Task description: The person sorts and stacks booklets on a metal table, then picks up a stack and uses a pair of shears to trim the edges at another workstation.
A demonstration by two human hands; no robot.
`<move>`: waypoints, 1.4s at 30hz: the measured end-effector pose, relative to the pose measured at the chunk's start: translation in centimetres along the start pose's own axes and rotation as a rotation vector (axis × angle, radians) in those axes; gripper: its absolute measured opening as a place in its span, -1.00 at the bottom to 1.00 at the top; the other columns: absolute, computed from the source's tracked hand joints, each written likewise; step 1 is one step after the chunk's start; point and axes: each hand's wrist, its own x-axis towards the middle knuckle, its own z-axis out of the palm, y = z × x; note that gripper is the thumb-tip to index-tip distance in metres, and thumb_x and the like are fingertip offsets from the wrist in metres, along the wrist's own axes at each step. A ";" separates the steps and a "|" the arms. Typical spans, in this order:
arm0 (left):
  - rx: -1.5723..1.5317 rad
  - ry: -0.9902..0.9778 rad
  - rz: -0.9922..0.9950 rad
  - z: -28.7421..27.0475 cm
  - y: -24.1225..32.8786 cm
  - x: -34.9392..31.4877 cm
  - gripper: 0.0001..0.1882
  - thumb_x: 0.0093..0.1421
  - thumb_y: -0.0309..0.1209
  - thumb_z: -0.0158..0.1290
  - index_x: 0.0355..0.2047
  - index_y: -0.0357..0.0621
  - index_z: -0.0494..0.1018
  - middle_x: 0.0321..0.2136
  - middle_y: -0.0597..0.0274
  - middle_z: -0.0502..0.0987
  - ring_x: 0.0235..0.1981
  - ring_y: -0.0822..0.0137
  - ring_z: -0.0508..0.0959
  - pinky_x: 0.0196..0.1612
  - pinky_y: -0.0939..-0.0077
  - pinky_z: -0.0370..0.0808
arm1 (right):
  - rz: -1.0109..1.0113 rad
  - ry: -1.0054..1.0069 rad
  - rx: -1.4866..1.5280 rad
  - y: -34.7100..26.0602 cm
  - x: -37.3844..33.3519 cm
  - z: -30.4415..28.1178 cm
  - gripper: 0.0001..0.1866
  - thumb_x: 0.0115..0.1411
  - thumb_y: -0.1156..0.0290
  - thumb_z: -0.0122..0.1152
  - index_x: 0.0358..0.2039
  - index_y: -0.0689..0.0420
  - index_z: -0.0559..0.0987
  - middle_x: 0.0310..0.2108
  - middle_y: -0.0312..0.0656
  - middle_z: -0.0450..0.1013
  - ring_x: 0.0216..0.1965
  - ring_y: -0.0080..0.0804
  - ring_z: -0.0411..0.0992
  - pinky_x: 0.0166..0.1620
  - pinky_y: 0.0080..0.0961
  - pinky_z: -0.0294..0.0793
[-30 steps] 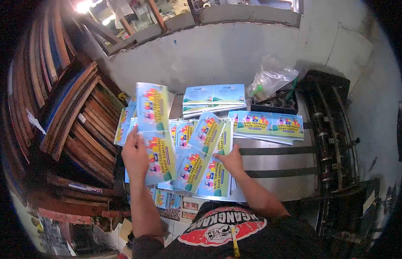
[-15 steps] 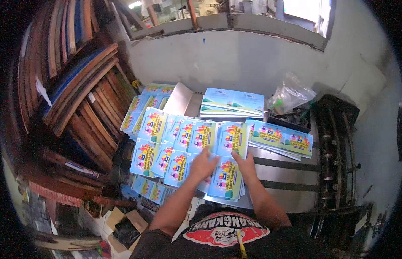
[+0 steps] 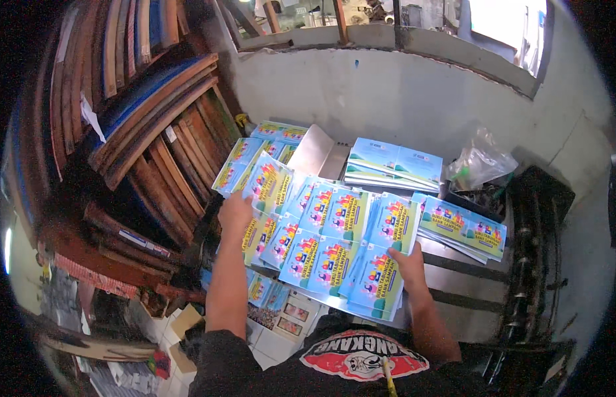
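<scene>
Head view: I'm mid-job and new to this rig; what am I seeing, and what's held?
These are a person's bare hands, not a robot's, seen from above by a head-worn fisheye camera, so straight edges bend. On the metal table lie stacks of colourful printed sheets; a clear plastic bag sits at the back right. The left hand touches the left edge of the leftmost sheets; the right hand has its thumb on another stack. How firmly either grips is unclear.
</scene>
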 end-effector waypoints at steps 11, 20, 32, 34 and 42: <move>-0.529 -0.296 0.463 -0.2 10.9 -9.6 -0.40 0.28 -0.09 0.01 0.11 -0.38 0.31 0.00 -0.29 0.45 0.04 -0.15 0.45 0.14 0.05 0.35 | 0.089 -0.089 0.489 0.1 1.0 -0.3 -0.50 0.18 0.28 0.34 0.00 0.29 0.38 -0.14 -0.04 0.52 -0.18 -0.30 0.52 -0.10 -0.36 0.51; -0.024 0.241 0.250 7.5 4.2 -2.5 -0.29 0.05 -0.01 0.25 0.00 -0.37 0.41 0.01 -0.17 0.46 0.05 -0.09 0.47 0.10 0.12 0.41 | -0.070 -0.002 0.093 -0.1 0.0 0.0 -0.38 0.05 0.58 0.37 0.09 0.31 0.27 -0.11 -0.04 0.47 -0.13 -0.31 0.50 -0.07 -0.41 0.53; -0.304 -0.175 0.387 -5.5 8.2 -4.1 -0.33 0.26 -0.04 0.03 0.16 -0.38 0.30 0.05 -0.28 0.45 0.10 -0.16 0.45 0.14 0.09 0.37 | -0.145 -0.004 0.080 1.0 0.8 -0.4 -0.40 0.07 0.45 0.41 0.07 0.27 0.31 -0.11 -0.02 0.52 -0.13 -0.25 0.51 -0.03 -0.33 0.50; -0.381 -0.220 0.468 2.7 10.2 -7.9 -0.27 0.27 0.00 0.00 0.22 -0.38 0.22 0.08 -0.32 0.41 0.15 -0.17 0.40 0.18 0.09 0.33 | 0.009 -0.034 0.419 1.6 1.7 0.1 -0.34 0.09 0.34 0.42 0.12 0.26 0.29 -0.08 -0.01 0.50 -0.09 -0.24 0.50 0.00 -0.31 0.47; -0.387 -0.209 0.368 8.5 8.0 -4.4 -0.56 0.15 -0.10 0.17 -0.20 -0.29 0.60 -0.17 -0.20 0.56 -0.13 -0.09 0.57 -0.03 0.10 0.49 | -0.136 -0.010 0.031 0.5 -0.3 0.2 -0.15 0.03 0.38 0.46 0.23 0.24 0.15 -0.04 0.04 0.48 -0.05 -0.21 0.49 0.01 -0.31 0.48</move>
